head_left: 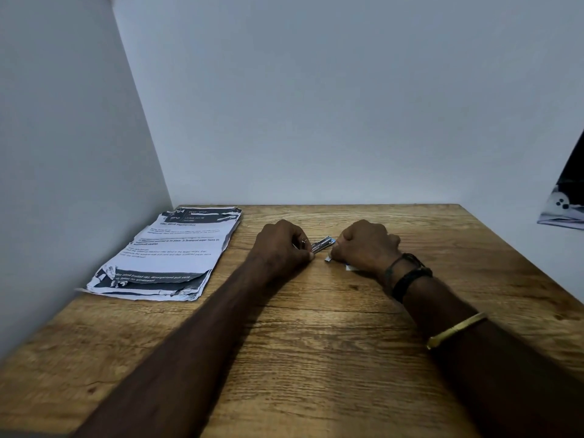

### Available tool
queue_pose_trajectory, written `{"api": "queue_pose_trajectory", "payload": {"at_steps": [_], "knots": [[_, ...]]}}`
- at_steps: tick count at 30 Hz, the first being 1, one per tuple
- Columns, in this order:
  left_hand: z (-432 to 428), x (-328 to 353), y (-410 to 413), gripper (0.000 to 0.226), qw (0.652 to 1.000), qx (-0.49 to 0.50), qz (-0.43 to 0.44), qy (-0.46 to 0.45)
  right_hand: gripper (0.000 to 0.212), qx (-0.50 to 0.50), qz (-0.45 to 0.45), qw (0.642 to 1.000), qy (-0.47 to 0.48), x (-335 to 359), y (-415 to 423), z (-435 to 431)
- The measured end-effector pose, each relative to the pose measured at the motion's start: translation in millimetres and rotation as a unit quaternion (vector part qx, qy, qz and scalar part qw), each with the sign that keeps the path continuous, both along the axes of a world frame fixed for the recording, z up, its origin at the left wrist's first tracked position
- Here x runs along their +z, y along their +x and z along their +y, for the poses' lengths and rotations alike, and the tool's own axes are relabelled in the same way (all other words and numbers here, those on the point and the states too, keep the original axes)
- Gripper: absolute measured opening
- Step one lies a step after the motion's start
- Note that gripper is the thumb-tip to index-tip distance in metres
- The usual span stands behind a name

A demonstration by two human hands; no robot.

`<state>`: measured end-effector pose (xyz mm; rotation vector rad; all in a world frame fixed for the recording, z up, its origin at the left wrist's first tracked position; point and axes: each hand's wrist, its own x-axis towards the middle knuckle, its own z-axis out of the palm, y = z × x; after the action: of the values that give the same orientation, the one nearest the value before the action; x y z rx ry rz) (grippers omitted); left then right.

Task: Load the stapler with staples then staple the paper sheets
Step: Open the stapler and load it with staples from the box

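Both forearms reach forward over the brown wood-grain table [316,343], and the hands meet near its far middle, knuckles up and backs towards the camera.

The left hand [282,245] is curled, its thumb and fingertips pinching the left end of the small silvery metal stapler [323,243]. The stapler lies low over the table between the two hands, running left to right and tilted slightly away at its right end.

The right hand [365,245] is bunched into a loose fist with its fingers tucked under. Its knuckles come right up to the stapler's right end, but the fingertips are hidden, so it cannot be told whether they grip the stapler or something else. A small white and blue piece [328,259] peeks out from under this hand on the table; what it is cannot be made out.

The right wrist carries black cord bands [409,275], and a gold metal bangle [456,330] sits further up that forearm.

The stack of white printed paper sheets [167,254], crumpled at the edges, lies flat at the table's far left, beside the pale wall [79,184] and well apart from the hands.
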<state>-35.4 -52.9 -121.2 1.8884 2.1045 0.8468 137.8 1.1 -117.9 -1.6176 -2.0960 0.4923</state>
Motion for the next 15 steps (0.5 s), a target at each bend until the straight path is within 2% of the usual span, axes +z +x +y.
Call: {"api": "queue_pose_trajectory", "payload": {"at_steps": [5,9,12,15], "knots": [[-0.3,1.6,0.0,0.016,1.000,-0.012,-0.008,-0.009,0.011,-0.019,0.064,0.994,0.080,4.3,6.1,-1.9],[-0.3,1.2,-0.3,0.021,1.000,-0.015,-0.017,0.011,0.021,-0.024,-0.015,0.999,0.046,3.6,5.5,-2.7],[-1.2,2.1,-0.6,0.021,0.998,-0.012,-0.032,0.060,0.018,-0.021,-0.030,0.998,0.041,2.1,3.7,-0.9],[-1.8,4.9,0.7,0.015,0.987,0.006,-0.074,0.146,0.015,-0.033,0.031,0.996,0.072,4.1,5.1,0.6]]}}
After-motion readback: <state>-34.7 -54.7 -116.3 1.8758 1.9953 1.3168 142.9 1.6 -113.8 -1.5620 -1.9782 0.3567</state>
